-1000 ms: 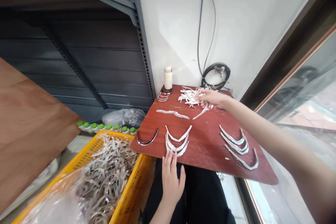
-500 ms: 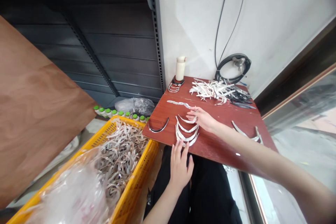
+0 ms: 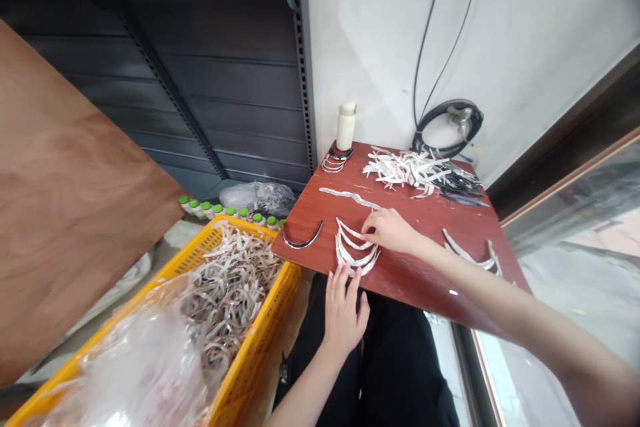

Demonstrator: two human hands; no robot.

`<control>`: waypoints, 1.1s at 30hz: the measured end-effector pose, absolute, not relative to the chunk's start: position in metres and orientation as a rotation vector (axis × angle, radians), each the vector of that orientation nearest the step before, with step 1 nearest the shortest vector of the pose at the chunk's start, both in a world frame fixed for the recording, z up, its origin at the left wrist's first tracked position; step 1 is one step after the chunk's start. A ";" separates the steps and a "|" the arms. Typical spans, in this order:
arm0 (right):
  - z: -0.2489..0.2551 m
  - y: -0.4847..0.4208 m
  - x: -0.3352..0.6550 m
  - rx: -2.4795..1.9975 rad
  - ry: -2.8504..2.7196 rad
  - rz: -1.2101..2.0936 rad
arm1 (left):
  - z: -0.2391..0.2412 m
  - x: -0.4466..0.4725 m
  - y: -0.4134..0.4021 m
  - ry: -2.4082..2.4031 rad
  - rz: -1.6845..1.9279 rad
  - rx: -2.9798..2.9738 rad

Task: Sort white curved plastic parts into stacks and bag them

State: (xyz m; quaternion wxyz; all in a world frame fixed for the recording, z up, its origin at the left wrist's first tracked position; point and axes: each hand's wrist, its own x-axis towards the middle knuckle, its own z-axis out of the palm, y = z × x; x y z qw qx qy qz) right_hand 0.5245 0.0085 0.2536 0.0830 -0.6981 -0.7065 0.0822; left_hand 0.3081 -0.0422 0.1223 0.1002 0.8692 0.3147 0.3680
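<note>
Several curved white strips (image 3: 356, 255) lie nested one below another near the front edge of the red-brown table (image 3: 310, 213). My right hand (image 3: 390, 230) has its fingers pinched together at the right end of the topmost curved strip. My left hand (image 3: 345, 317) is open, its fingertips resting at the lowest strips by the table edge. Just beyond my right hand lies a long wavy white strip (image 3: 345, 193). To the left is a single black curved strip (image 3: 304, 243).
A pile of white strips (image 3: 407, 170) lies at the back, beside black strips (image 3: 457, 180). A cream cylinder (image 3: 346, 127) stands at the back left corner. More curved pieces (image 3: 470, 257) lie right, beneath my forearm. A yellow crate (image 3: 270, 320) of curved pieces stands left.
My right hand has drawn slightly toward me, away from the wavy strip's end, and its fingers have closed at the top curved strip. My left hand stays nearly still.
</note>
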 end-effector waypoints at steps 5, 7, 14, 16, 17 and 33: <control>0.255 0.018 0.508 -2.058 -1.999 0.312 | 0.121 0.308 -0.042 0.936 1.083 2.570; 0.255 0.019 0.501 -2.123 -1.916 0.303 | 0.120 0.308 -0.042 0.934 1.081 2.571; 0.253 0.007 0.484 -2.233 -2.044 0.339 | 0.121 0.308 -0.042 0.916 1.099 2.558; 0.250 0.004 0.486 -2.173 -2.078 0.328 | 0.119 0.308 -0.042 0.905 1.121 2.528; 0.249 0.003 0.488 -2.135 -2.092 0.320 | 0.118 0.308 -0.042 0.900 1.145 2.501; 0.245 -0.026 0.478 -1.773 -2.221 0.143 | 0.110 0.307 -0.041 0.958 1.276 2.275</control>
